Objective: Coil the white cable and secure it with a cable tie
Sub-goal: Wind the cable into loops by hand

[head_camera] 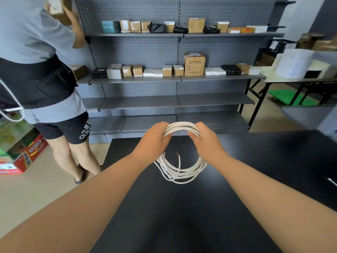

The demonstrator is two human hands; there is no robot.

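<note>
A stockroom with grey pegboard shelving (164, 57) fills the background, its upper two shelves lined with small cardboard and white boxes. At far left a second person (36, 61) in a grey shirt and black shorts stands facing the shelves, one arm raised with a box; red printed cartons (25, 157) sit on the pale floor beside that person's feet. In front of the wearer lies a black table (182, 225), and both bare forearms reach out over it. The left hand (153, 141) has its fingers curled round the upper left of the white cable (182, 174), gripping several turns together. The cable is wound into a ring held upright between the two hands; its lower loops hang loose and spread just above or on the tabletop, which one cannot be told. A cut end (179, 158) sticks up inside the ring. The right hand (206, 141) grips the upper right of the coil the same way, fingers wrapped over the strands. Further right stand a folding table (291, 80) bearing white boxes and, beneath it, a green cart (291, 99)
</note>
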